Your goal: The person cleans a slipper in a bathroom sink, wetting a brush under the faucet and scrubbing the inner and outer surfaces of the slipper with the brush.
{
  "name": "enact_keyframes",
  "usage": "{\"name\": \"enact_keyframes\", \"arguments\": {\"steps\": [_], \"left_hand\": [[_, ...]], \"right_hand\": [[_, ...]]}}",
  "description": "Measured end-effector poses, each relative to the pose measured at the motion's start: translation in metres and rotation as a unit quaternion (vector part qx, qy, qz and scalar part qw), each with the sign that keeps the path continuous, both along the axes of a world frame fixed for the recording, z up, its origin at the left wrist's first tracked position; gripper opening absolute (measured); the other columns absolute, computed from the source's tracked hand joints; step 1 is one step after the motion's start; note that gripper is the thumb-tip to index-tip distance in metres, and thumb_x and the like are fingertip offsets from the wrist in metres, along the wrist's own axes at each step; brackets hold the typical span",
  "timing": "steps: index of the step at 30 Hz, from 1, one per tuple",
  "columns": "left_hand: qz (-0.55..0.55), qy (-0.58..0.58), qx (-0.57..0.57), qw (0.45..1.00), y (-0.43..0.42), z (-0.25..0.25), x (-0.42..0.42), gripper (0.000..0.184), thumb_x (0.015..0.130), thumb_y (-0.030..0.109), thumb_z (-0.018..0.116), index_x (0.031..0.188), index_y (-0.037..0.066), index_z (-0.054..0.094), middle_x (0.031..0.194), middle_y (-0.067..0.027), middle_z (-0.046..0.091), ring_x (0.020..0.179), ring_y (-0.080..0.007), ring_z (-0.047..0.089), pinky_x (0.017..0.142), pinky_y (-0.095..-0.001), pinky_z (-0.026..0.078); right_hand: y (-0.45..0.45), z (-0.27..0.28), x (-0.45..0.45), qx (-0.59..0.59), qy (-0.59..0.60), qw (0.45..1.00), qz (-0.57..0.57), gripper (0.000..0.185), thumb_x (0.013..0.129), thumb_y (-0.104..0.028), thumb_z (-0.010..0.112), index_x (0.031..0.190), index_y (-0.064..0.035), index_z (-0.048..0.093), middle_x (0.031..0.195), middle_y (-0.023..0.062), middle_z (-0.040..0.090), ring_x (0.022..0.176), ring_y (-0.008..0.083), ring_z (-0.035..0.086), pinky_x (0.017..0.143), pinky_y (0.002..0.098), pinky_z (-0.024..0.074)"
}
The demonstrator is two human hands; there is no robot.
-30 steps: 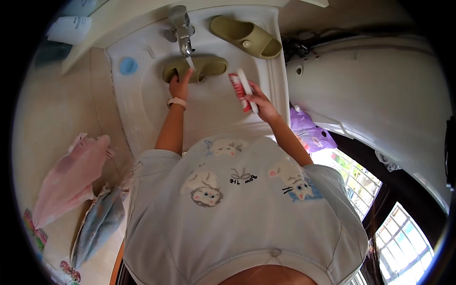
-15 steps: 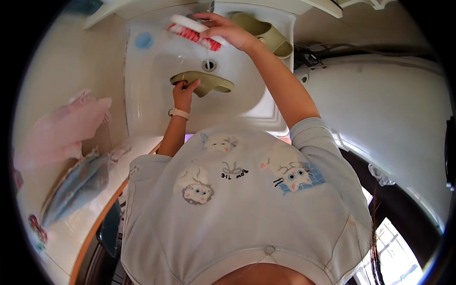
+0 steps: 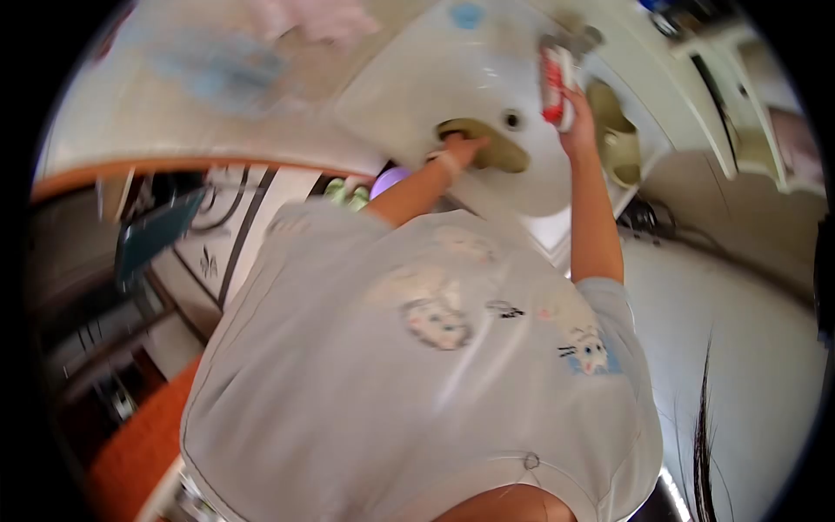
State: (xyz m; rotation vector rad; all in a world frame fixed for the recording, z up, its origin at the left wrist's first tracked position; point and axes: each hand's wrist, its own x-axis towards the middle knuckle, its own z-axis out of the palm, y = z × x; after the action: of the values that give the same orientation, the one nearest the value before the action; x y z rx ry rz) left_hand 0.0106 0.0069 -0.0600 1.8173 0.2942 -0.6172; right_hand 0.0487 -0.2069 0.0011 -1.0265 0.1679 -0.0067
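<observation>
In the white sink [image 3: 400,109], my left hand [image 3: 465,150] is closed on an olive-green slipper [image 3: 506,157], fingers in its foot opening. The slipper lies tilted on its side, close to the drain [image 3: 512,119]. My right hand [image 3: 577,126] grips a scrubbing brush [image 3: 557,83] with a white back and red and white bristles. It is raised by the tap [image 3: 587,39] at the back of the sink, bristles facing left. A second olive-green slipper [image 3: 619,143] rests along the sink's right rim, just right of my right hand.
A light blue round thing [image 3: 467,15] sits at the sink's far left. Blurred pink cloth [image 3: 317,19] and blue cloth [image 3: 217,70] lie on the left. White shelving [image 3: 713,104] stands back right, and a white rounded surface [image 3: 704,322] is at right. Below left is a purple basin [image 3: 390,181].
The view has swung round, so the sink now appears tilted and further right. Both hands keep their hold on the slipper and the brush. The brush now points more upright in view.
</observation>
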Motion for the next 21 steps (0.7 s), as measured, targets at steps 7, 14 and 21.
{"name": "enact_keyframes", "arguments": {"steps": [7,14,21], "left_hand": [[-0.042,0.053,0.212,0.975,-0.034,-0.009,0.022,0.060,0.081,0.047,0.057,0.109,-0.006,0.056,0.111,-0.0225,0.057,0.102,-0.0318,0.056,0.086,-0.0356,0.043],[-0.051,0.047,0.235,0.970,-0.042,0.024,0.016,0.058,0.082,0.047,0.055,0.109,-0.004,0.056,0.112,-0.0216,0.057,0.100,-0.0321,0.056,0.085,-0.0361,0.044],[-0.052,0.036,0.250,0.966,-0.022,0.042,0.010,0.055,0.083,0.047,0.054,0.110,-0.002,0.057,0.112,-0.0206,0.057,0.098,-0.0325,0.057,0.083,-0.0365,0.045]], "right_hand": [[0.021,-0.042,-0.046,0.019,0.122,0.992,0.003,0.043,0.085,-0.022,0.049,0.125,-0.0068,0.044,0.114,0.0068,0.054,0.103,0.0203,0.053,0.086,0.0325,0.0438],[0.011,-0.071,-0.082,0.028,0.188,0.982,-0.010,0.043,0.083,-0.024,0.051,0.124,-0.0122,0.044,0.114,0.0046,0.053,0.102,0.0221,0.053,0.080,0.0382,0.0455],[0.041,-0.092,-0.087,0.114,0.201,0.973,0.021,0.023,0.085,-0.023,0.050,0.104,-0.0098,0.051,0.096,0.0073,0.058,0.086,0.0224,0.058,0.071,0.0389,0.0502]]}}
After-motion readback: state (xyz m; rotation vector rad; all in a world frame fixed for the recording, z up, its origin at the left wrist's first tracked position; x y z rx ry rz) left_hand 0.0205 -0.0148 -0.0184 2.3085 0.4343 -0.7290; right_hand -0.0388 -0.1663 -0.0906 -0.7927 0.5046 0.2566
